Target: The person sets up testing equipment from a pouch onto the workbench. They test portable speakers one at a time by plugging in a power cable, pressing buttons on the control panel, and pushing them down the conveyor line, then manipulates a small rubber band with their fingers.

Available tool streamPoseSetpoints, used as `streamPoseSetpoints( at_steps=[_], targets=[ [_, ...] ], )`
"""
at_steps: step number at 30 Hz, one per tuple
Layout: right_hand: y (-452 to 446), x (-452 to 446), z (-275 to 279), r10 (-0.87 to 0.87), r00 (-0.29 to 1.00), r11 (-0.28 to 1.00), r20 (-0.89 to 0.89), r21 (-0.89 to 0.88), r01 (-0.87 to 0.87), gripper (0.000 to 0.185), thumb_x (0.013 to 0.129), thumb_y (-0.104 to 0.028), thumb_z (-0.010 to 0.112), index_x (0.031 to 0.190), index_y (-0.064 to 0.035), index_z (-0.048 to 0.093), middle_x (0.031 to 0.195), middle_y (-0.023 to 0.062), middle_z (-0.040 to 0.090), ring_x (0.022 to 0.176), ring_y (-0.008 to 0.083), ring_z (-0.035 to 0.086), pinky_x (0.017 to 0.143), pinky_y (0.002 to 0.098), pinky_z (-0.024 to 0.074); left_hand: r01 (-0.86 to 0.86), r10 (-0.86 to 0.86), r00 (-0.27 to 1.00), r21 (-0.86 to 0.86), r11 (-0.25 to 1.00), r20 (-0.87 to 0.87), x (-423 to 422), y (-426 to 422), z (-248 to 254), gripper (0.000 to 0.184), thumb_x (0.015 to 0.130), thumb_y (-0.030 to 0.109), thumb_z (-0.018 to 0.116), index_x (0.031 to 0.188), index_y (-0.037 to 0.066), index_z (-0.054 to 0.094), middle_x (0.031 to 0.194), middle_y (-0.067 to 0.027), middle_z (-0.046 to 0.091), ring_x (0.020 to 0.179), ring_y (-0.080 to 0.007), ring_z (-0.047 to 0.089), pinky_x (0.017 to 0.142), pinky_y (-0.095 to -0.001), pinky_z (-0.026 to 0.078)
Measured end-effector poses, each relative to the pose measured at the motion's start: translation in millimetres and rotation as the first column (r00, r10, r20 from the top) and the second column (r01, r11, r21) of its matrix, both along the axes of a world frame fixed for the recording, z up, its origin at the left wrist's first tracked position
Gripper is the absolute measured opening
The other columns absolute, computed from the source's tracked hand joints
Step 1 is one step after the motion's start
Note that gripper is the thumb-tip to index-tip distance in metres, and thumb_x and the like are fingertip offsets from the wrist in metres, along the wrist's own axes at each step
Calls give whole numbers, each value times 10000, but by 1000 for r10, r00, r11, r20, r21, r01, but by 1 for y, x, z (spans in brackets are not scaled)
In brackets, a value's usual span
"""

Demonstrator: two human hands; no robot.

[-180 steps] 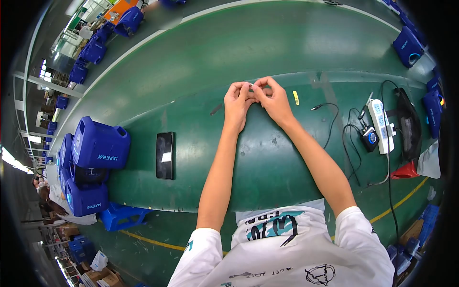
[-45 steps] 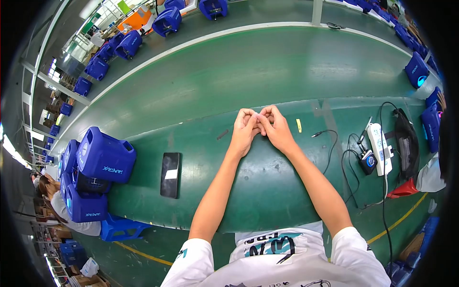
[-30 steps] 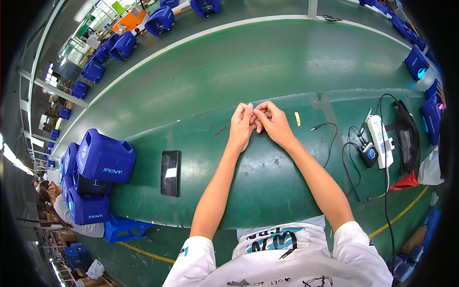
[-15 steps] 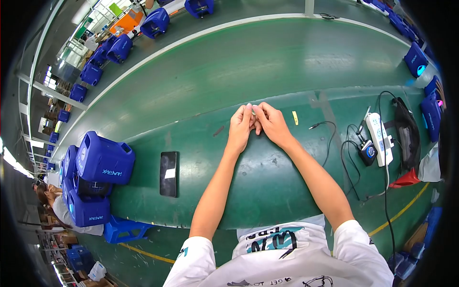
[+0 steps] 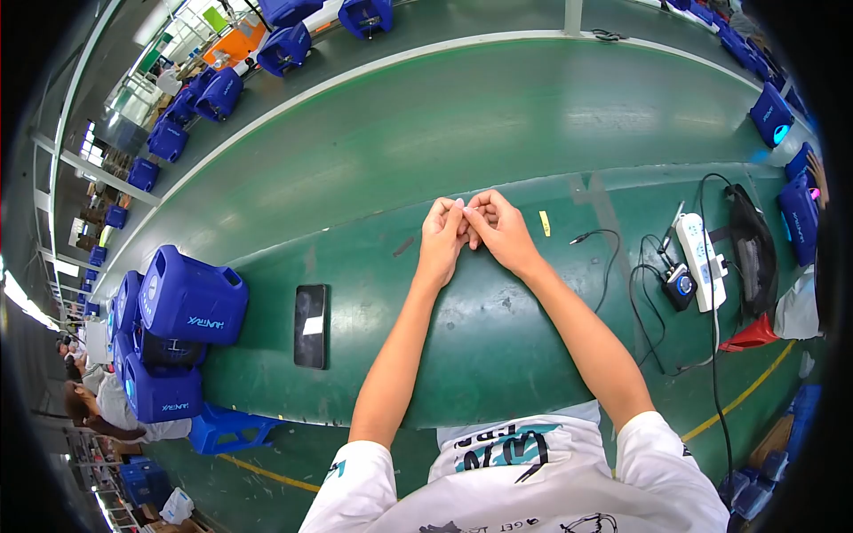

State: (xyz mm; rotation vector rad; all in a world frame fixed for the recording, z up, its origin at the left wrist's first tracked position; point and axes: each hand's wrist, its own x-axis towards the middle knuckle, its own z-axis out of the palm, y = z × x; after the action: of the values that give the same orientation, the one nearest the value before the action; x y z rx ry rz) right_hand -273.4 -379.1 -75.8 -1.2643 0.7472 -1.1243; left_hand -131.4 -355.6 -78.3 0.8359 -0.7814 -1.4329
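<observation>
My left hand (image 5: 440,242) and my right hand (image 5: 503,233) meet over the far part of the green table (image 5: 498,355), thumbs and fingertips pressed together. Whatever lies between the fingertips is too small or too hidden to make out. A short yellow strip (image 5: 545,223) lies just right of my right hand. To the left of my left hand is a dark strip (image 5: 403,246) on the table. The black phone (image 5: 311,326) rests further left, its screen facing up.
Several blue speaker-like boxes (image 5: 197,298) are stacked at the left, beside a blue stool (image 5: 233,428). At the right are a white power strip (image 5: 701,261), a black cable (image 5: 613,266), a small black device (image 5: 680,287) and a black bag (image 5: 752,253). A person sits far left.
Across the earlier frames my hands stay together, with small shifts of the fingers. The view has tilted and shifted slightly. The person at the far left has changed posture.
</observation>
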Motion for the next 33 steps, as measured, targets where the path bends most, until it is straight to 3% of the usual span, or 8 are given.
streamPoseSetpoints(
  at_steps=[11, 22, 28, 33],
  targets=[
    [2, 3, 2, 0, 999, 999, -49, -47, -3, 122, 1013, -71, 694, 1081, 15, 639, 832, 24, 695, 650, 60, 635, 573, 218, 471, -6, 6, 1000, -26, 1000, 3, 2, 2, -5, 192, 1137, 272, 543, 1029, 113, 529, 834, -3, 585, 723, -103, 566, 619, -284, 462],
    [4, 2, 5, -4, 995, 1000, -97, -16, 3, 137, 979, -118, 763, 1044, -7, 715, 674, -32, 601, 614, 48, 589, 542, 231, 415, -17, 17, 1000, -3, 1000, -12, 4, 1, -2, 210, 1145, 289, 526, 1029, 116, 504, 833, -11, 604, 720, -109, 595, 609, -294, 488],
    [3, 4, 2, -40, 991, 999, -126, -29, 37, 157, 984, -154, 774, 1015, -7, 730, 700, -11, 663, 618, 39, 590, 560, 229, 437, -9, 8, 997, -19, 1000, -76, 6, 1, -1, 194, 1140, 267, 525, 1027, 109, 515, 929, -25, 572, 782, -143, 604, 649, -305, 486],
    [2, 6, 0, -67, 994, 997, -89, -45, 63, 168, 1035, -156, 710, 1000, 5, 677, 742, 12, 678, 628, 56, 596, 571, 242, 454, -5, 5, 999, -10, 1000, -44, 6, 2, 1, 184, 1122, 271, 562, 1056, 106, 514, 901, -34, 566, 764, -169, 603, 690, -331, 503]
  ],
)
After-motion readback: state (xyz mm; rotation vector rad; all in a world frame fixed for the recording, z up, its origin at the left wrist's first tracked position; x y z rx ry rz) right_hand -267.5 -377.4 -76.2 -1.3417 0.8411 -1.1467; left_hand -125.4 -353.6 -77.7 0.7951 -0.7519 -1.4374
